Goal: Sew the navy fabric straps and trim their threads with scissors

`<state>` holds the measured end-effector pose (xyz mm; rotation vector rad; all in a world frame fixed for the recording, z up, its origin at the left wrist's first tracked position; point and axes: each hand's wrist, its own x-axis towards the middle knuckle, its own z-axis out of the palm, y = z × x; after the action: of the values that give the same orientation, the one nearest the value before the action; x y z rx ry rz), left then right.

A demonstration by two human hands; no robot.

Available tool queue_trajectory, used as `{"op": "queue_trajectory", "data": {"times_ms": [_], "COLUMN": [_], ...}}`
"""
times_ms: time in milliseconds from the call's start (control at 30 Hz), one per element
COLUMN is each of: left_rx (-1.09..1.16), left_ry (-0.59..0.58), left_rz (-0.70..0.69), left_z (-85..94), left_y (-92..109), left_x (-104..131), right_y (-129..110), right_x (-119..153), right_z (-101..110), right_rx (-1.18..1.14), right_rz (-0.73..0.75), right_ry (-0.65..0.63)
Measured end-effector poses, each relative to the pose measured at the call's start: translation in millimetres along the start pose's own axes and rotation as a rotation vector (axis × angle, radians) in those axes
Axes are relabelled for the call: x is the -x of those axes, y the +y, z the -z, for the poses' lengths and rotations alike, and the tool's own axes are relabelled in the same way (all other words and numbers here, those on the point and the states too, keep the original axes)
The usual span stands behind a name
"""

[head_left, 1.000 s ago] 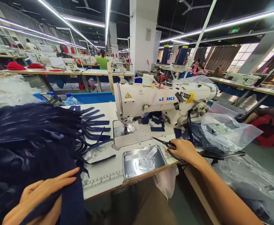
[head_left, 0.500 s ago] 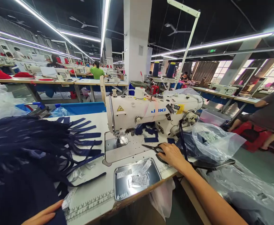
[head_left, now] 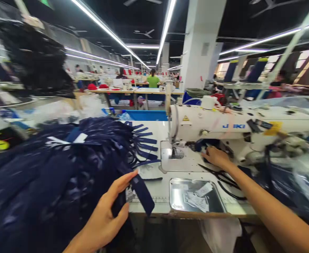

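- Navy fabric strips (head_left: pixel 64 179)
- White sewing machine (head_left: pixel 212 121) bears blue lettering (head_left: pixel 233 126), yellow sticker (head_left: pixel 273 128)
- Black scissors (head_left: pixel 231 181)
- Silver tray (head_left: pixel 176 202), white labels (head_left: pixel 198 201)
- Yellow tops navy cones (head_left: pixel 256 74)
- Green shirt (head_left: pixel 152 82)

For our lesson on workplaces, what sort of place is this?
Probably a garment factory: a sewing machine stands on the worktable, large thread cones rise behind it, and more workstations stretch away under strip lights.

The sewing machine (head_left: pixel 209 123) is blocking the bench's (head_left: pixel 163 195) far right; a narrow front-edge gap is separating the cloth pile (head_left: pixel 64 179) from the tray (head_left: pixel 177 193).
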<state>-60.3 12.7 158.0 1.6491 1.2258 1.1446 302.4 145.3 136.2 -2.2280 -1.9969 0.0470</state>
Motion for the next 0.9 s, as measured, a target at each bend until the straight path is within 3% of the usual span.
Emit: {"op": "queue_trajectory", "data": {"times_ms": [200,400,500,600,700,767,833,900], "left_rx": [0.088,0.027,-0.039,-0.049,0.154,0.364,0.530,0.623], "left_ry": [0.081,0.169,0.258,0.415,0.495,0.460,0.418,0.399], "left_rz": [-0.021,-0.008,-0.039,-0.044,0.047,0.139,0.199,0.216], "left_z": [-4.5,-7.1,-7.7,-8.1,-8.8,-9.8,-11.2,-12.9], "left_y": [3,1,0,-2,-5,-7,-8,-9], "left_x": [3,1,-2,-5,-6,-6,-5,-3], "right_y": [7,6,6,6,-1,-17,-44,-81], "right_x": [-27,-17,6,38,77,105,134,159], "right_z": [-18,-13,-5,0,1,1,2,1], "right_rx": [-0.114,-0.163,-0.167,-0.287,-0.459,-0.586,-0.723,-0.899], "right_rz": [0.154,0.099,0.052,0.096,0.081,0.084,0.046,0.120], "right_ry": [-0.095,-0.063,-0.032,0.054,0.139,0.149,0.294,0.366]}}
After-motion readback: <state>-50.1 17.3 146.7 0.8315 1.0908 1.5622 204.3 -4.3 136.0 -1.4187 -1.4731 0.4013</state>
